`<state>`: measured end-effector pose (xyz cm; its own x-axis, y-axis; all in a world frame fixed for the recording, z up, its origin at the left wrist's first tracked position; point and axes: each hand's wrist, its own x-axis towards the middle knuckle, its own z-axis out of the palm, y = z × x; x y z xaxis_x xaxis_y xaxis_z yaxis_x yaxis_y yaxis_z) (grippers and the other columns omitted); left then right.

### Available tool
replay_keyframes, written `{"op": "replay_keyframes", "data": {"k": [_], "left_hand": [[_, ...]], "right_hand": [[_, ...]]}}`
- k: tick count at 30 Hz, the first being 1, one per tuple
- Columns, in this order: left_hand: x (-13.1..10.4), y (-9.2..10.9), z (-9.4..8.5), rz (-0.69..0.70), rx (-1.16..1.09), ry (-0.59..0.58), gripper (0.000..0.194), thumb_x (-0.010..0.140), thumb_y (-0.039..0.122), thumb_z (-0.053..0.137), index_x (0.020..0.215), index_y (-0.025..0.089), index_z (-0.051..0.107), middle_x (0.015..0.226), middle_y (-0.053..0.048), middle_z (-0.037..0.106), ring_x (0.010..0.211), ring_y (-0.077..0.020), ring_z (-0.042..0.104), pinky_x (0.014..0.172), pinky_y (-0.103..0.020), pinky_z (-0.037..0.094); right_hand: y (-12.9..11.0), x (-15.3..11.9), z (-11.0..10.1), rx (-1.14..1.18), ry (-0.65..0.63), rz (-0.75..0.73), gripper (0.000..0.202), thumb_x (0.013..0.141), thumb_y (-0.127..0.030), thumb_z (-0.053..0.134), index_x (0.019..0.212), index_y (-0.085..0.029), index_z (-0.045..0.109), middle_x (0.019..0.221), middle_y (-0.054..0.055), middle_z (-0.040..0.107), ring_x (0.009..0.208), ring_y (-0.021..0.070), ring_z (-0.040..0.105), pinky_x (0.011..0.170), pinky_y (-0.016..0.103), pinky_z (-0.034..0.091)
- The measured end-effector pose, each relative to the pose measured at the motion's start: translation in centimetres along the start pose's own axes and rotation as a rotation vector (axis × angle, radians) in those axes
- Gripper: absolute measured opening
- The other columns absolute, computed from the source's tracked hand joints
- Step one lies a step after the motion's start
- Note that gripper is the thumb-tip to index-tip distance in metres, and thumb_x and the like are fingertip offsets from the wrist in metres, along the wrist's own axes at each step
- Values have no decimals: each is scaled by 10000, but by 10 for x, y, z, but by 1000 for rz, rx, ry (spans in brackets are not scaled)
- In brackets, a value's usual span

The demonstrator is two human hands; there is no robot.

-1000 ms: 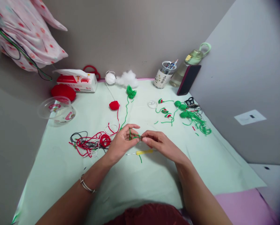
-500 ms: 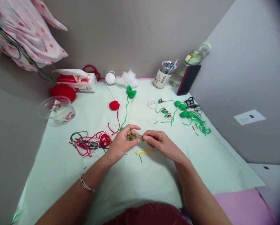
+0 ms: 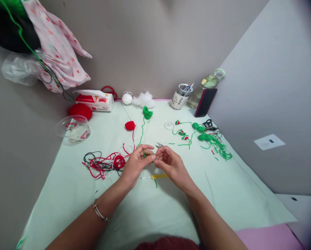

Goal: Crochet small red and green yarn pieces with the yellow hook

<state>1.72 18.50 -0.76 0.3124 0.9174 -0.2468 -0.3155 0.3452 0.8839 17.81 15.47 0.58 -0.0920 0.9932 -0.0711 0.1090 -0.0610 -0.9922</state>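
Observation:
My left hand [image 3: 136, 166] is closed on green yarn [image 3: 144, 152], which loops over its fingers. From there a strand runs up the table to a green yarn bundle [image 3: 147, 113]. Fingertips of my right hand [image 3: 171, 166] meet those of the left at the yarn. Small scissors [image 3: 159, 145] are tucked in my right hand, their blades poking out above the fingers; the handles are hidden. Whether that hand also pinches the yarn, I cannot tell. Below the hands lies a yellow-handled crochet hook [image 3: 159, 176], beside a short green yarn scrap [image 3: 155, 184].
Tangled red, black and white yarn [image 3: 103, 165] lies left of my hands. On the right are small watermelon-like pieces [image 3: 181, 132] and green yarn [image 3: 219, 144]. Farther back stand a plastic tub [image 3: 78, 133], tissue box [image 3: 95, 100], pen can [image 3: 180, 97], phone [image 3: 206, 102] and bottle [image 3: 197, 95].
The scissors have turned in my right hand, so the blades now point up and away rather than at the left hand. My right fingertips have come closer to the left. The view has tilted up.

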Motion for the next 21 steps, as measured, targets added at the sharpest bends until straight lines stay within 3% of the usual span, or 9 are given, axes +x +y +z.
{"op": "replay_keyframes", "data": {"k": [5, 10, 12, 15, 17, 19, 21], "left_hand": [[0, 14, -3, 56, -14, 40, 377, 802, 403, 917, 1061, 176, 765, 961, -45, 786, 863, -172, 701, 869, -307, 526], [-4, 43, -16, 129, -99, 101, 402, 889, 515, 832, 1066, 156, 789, 1015, -73, 800, 928, -158, 713, 901, -277, 554], [-8, 56, -21, 153, -133, 102, 393, 885, 497, 840, 1059, 147, 800, 1001, -77, 804, 914, -154, 720, 881, -263, 571], [-18, 76, -27, 187, -168, 89, 338, 906, 451, 826, 1045, 144, 818, 1001, -79, 810, 886, -146, 729, 863, -250, 595], [-27, 90, -30, 209, -192, 82, 280, 928, 412, 805, 1023, 150, 826, 985, -74, 814, 866, -141, 735, 848, -239, 608], [-35, 101, -32, 222, -229, 78, 222, 943, 367, 791, 1002, 156, 829, 959, -68, 816, 852, -138, 741, 830, -225, 617], [-44, 109, -31, 224, -266, 66, 181, 942, 329, 794, 987, 158, 829, 936, -63, 815, 836, -137, 745, 803, -214, 625]], "right_hand": [[3, 16, -17, -113, 109, -47, 346, 879, -530, 737, 974, -226, 604, 811, 3, 633, 707, 168, 607, 670, 309, 524], [-4, 20, -45, -322, 312, -141, 282, 1006, -485, 538, 1136, -239, 576, 1152, 101, 659, 961, 232, 625, 844, 383, 517], [-9, 6, -42, -420, 221, -153, 184, 1002, -397, 573, 1077, -240, 632, 1079, 83, 682, 884, 223, 616, 819, 374, 498], [-15, -20, -25, -590, -109, -166, 97, 883, -204, 730, 971, -241, 713, 940, 40, 722, 811, 204, 644, 767, 327, 478], [-16, -34, -12, -1008, -373, -160, 169, 925, -97, 636, 1023, -221, 696, 1054, 73, 721, 919, 220, 666, 764, 309, 462], [-17, -40, -4, -1154, -450, -151, 221, 935, -18, 560, 956, -203, 680, 1031, 85, 712, 924, 232, 663, 741, 311, 443], [-18, -40, -2, -1166, -441, -146, 231, 945, -8, 544, 884, -194, 665, 961, 86, 703, 878, 238, 661, 733, 323, 442]]}}
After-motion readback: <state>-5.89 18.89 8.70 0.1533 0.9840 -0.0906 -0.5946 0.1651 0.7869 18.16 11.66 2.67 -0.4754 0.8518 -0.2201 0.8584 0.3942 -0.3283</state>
